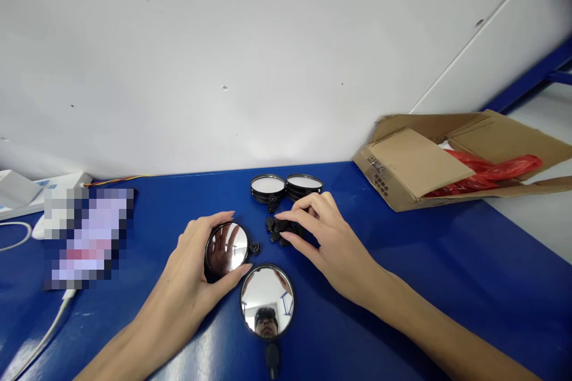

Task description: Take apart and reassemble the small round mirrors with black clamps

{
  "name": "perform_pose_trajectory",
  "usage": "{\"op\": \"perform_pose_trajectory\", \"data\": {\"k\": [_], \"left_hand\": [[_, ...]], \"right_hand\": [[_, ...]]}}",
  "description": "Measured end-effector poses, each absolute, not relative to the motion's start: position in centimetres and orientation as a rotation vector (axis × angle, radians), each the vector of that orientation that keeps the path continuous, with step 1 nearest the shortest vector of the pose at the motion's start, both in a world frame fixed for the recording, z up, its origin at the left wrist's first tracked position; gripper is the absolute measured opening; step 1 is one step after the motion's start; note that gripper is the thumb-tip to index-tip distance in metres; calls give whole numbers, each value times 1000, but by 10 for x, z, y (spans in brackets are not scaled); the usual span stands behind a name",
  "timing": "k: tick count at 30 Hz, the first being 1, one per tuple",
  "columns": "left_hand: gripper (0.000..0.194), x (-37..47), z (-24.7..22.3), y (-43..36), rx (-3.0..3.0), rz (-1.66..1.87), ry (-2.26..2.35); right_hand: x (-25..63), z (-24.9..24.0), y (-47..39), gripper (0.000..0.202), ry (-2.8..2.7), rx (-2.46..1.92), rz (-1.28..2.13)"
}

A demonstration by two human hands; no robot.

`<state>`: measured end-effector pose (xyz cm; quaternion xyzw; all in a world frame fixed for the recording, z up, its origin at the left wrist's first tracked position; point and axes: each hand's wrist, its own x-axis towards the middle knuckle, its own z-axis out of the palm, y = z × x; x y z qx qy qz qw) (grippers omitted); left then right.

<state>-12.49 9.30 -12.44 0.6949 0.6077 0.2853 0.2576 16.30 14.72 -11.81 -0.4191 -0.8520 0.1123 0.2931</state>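
Observation:
A round black-rimmed mirror (227, 248) is held at its edges between the thumb and fingers of my left hand (196, 277); a small black ring-shaped mount sticks out on its right side. The fingertips of my right hand (319, 232) pinch at a small pile of black parts (276, 231) on the blue table; which piece they grip is partly hidden. Nearer to me lies another round mirror (267, 302) with a black piece (272, 357) at its lower edge. Behind the pile stand two stacks of round mirrors, a left stack (267, 186) and a right stack (304, 185).
An open cardboard box (397, 172) with red plastic (491, 172) inside stands at the back right. On the left of the blue table (156, 202) lie a blurred phone (93, 238), a white cable (49, 333) and white items. A white wall rises behind.

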Motion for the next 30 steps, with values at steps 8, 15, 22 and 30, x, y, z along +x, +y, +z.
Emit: {"op": "perform_pose_trajectory", "data": {"k": [8, 15, 22, 30], "left_hand": [[65, -122, -119, 93, 1932, 865, 1662], [62, -118, -118, 92, 1901, 1055, 1621], [67, -108, -109, 81, 1846, 1305, 1537], [63, -100, -99, 74, 1842, 1356, 1529]], "right_hand": [[160, -121, 149, 19, -2269, -1117, 320], [157, -117, 148, 14, -2247, -1082, 247], [153, -105, 135, 18, -2125, -864, 521], [150, -104, 128, 22, -2098, -632, 563]]}}
